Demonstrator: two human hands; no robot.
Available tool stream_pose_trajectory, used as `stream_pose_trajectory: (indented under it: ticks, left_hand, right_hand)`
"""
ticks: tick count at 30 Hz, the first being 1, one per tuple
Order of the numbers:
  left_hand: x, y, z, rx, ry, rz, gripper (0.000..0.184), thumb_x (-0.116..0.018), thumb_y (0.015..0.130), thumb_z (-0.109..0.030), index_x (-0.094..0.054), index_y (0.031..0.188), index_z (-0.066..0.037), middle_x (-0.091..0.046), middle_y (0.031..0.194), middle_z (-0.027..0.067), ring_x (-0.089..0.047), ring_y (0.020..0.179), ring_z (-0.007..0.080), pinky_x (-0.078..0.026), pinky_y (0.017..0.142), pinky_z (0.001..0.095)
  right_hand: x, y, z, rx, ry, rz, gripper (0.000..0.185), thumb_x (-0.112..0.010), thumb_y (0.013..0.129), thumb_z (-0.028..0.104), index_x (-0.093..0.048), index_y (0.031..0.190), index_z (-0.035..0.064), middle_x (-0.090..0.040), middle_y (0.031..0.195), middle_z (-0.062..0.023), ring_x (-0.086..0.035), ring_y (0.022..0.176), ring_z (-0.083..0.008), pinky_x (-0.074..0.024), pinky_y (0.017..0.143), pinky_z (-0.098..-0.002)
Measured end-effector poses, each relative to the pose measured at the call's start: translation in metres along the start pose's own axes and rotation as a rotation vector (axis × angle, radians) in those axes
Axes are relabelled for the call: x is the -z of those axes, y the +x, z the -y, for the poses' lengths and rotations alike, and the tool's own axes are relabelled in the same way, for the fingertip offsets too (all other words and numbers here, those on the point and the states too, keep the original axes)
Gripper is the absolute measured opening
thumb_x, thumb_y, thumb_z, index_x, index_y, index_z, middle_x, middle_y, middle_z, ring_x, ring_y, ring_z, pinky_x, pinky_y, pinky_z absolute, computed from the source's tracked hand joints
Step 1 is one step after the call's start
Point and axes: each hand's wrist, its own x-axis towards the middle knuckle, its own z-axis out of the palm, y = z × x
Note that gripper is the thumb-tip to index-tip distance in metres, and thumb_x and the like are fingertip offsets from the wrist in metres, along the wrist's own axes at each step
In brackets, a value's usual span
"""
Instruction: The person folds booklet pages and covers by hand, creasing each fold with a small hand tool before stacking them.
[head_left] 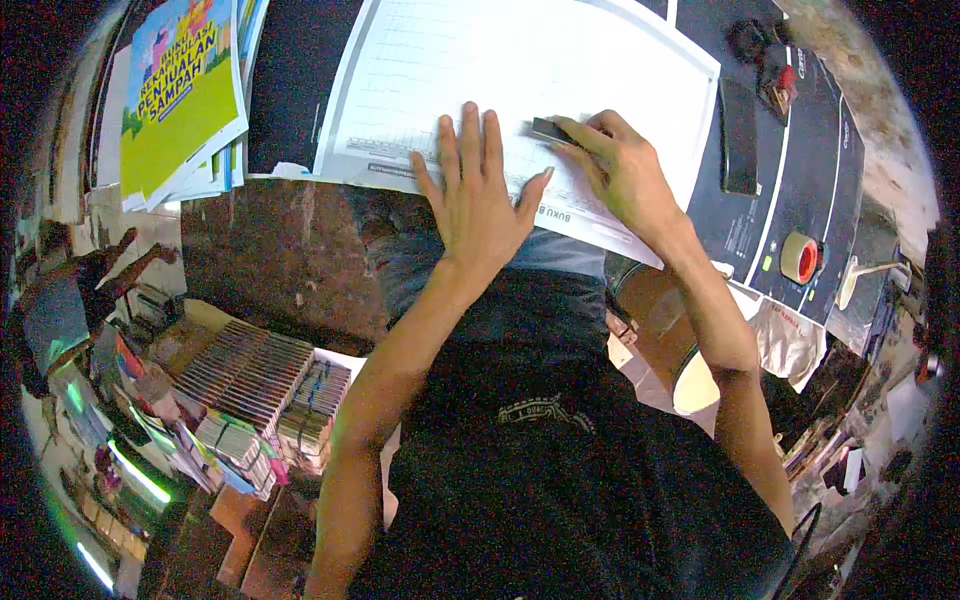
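A large white printed sheet (pixel 440 60) lies on the black table, with ruled lines and text along its near edge. My left hand (pixel 475 195) rests flat on it near that edge, fingers spread and holding nothing. To its right, my right hand (pixel 630 175) pinches a small dark flat piece (pixel 549 129) against or just above the sheet; its exact kind cannot be made out. My right fingers partly hide the piece.
A stack of booklets with a yellow-green cover (pixel 185 105) lies at the left. On the right are a long black bar (pixel 739 135), a tape roll (pixel 799 258) and a small dark-and-red object (pixel 778 90). Bundled paper stacks (pixel 245 370) stand lower left.
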Motion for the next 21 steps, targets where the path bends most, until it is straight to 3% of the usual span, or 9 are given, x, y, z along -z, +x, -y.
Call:
stream_pose_trajectory:
  ticks: [6, 21]
  left_hand:
    - [-0.004, -0.004, 0.003, -0.03, 0.016, 0.009, 0.082, -0.055, 0.091, -0.057, -0.038, 0.149, -0.002, -0.025, 0.16, 0.0164, -0.02, 0.147, 0.0399, -0.012, 0.111, 0.0712]
    - [-0.007, -0.005, 0.005, -0.034, 0.01, -0.007, 0.085, -0.057, 0.089, -0.059, -0.035, 0.151, -0.005, -0.024, 0.162, 0.0148, -0.02, 0.148, 0.0396, -0.011, 0.11, 0.072]
  right_hand:
    - [0.003, -0.011, 0.0, -0.001, -0.027, 0.157, 0.053, -0.061, 0.09, 0.015, -0.053, 0.141, 0.0227, -0.06, 0.097, -0.0175, -0.066, 0.077, -0.0361, -0.0566, 0.072, -0.0445]
    - [-0.003, -0.003, -0.004, 0.085, -0.066, 0.29, 0.05, -0.056, 0.093, 0.019, -0.05, 0.143, 0.0207, -0.061, 0.084, -0.0191, -0.065, 0.07, -0.0391, -0.0549, 0.065, -0.048]
